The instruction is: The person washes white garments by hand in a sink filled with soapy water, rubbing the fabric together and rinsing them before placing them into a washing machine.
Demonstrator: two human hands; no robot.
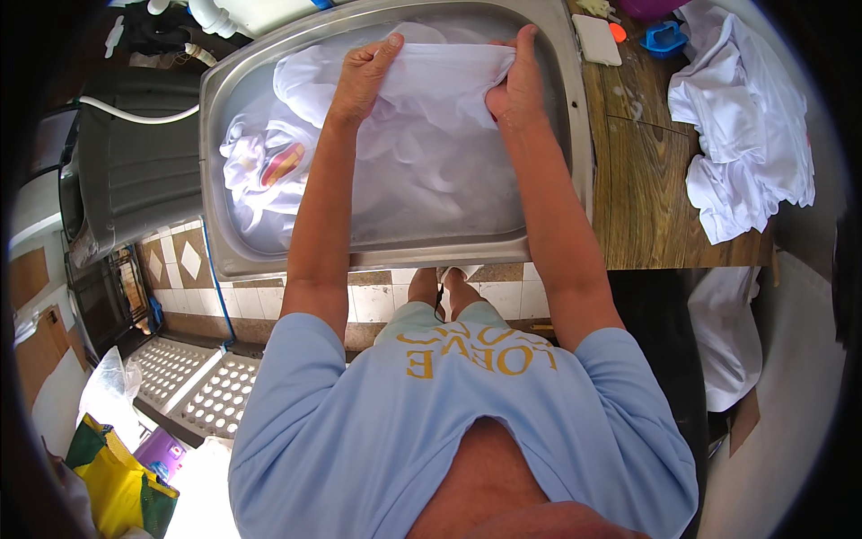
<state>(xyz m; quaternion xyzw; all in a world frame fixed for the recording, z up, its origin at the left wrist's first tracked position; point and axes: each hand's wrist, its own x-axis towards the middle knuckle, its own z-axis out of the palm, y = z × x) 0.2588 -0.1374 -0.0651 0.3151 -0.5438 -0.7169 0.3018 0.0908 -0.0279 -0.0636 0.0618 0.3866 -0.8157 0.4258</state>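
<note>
A white wet cloth (453, 67) is stretched between my two hands, above the water at the far side of a metal sink basin (386, 261). My left hand (364, 79) grips its left part, thumb on top. At its right end, my right hand (518, 85) holds the cloth with the thumb raised; some fingers are hidden behind the fabric. Cloudy, soapy-looking water fills the basin, with more white cloth (417, 175) soaking in it. By the basin's left wall lies a bunched white garment (260, 193) with a red and yellow print.
Right of the basin is a wooden counter (642, 193) bearing a heap of white garments (741, 108), a blue brush (663, 39), a white square piece (596, 39) and an orange round item (618, 32). A white hose (135, 114) reaches the basin's left side. Below left stands a yellow-green bag (117, 476).
</note>
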